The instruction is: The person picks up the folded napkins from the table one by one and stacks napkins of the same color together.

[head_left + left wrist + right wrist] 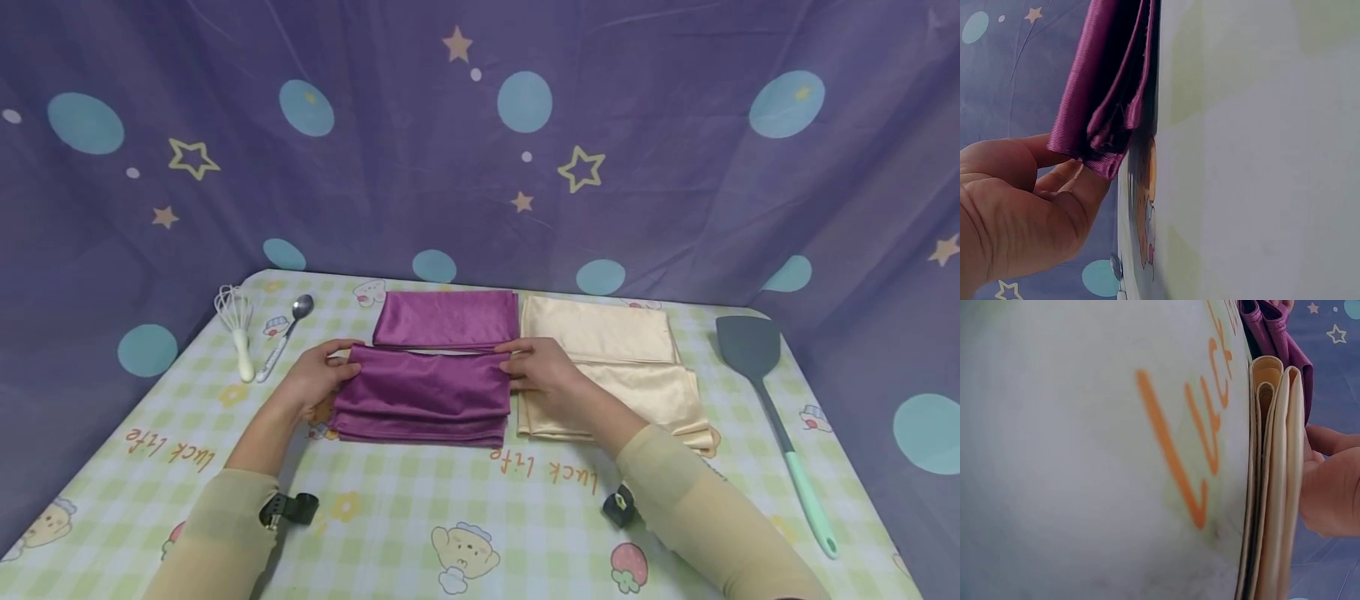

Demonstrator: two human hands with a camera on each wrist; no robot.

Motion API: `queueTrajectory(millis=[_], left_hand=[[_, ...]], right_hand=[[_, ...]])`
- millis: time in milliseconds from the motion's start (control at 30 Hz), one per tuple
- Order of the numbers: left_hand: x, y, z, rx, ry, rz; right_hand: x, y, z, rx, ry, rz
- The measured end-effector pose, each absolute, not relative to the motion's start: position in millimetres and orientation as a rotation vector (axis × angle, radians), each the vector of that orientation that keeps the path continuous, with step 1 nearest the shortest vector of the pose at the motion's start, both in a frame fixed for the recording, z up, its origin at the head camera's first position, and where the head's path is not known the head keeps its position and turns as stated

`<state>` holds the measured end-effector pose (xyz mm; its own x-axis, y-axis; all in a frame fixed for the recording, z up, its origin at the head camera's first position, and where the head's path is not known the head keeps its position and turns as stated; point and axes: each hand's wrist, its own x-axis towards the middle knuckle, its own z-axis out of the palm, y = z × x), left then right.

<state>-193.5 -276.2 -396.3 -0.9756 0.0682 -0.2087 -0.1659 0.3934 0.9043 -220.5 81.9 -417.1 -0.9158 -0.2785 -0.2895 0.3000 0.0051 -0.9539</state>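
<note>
- On the table (420, 517), head view: a folded purple cloth (422, 398) lies near the middle, with a second purple cloth (447, 318) just behind it. The left hand (318, 377) pinches the front cloth's far left corner, thumb on top; the right hand (542, 365) pinches its far right corner in the same way. The right hand and forearm lie over a stack of folded cream cloths (622, 367), which sits just beside the purple ones. A whisk (236, 327) and a spoon (287, 333) lie side by side at the far left; a spatula (772, 400) lies well apart at the right edge. A star-patterned curtain (480, 142) hangs behind.
- Left wrist view: the left hand (1019, 206) has thumb and fingers curled about the corner of the purple cloth (1100, 106), whose folded layers rest against the table (1260, 156).
- Right wrist view: the cream cloths (1272, 487) show as stacked folded edges on the table (1085, 456), the purple cloth (1272, 331) beyond them. The right hand (1329, 487) rests on the cream stack; its grip is hidden here.
</note>
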Motion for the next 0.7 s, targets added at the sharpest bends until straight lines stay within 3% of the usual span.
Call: queueTrajectory(millis=[700], left_hand=[[-201.1,-273.7,-393.9,-0.094,2.355,1.750]], right_hand=[[-229.8,90.3,-414.0,0.075,1.856,-2.010]])
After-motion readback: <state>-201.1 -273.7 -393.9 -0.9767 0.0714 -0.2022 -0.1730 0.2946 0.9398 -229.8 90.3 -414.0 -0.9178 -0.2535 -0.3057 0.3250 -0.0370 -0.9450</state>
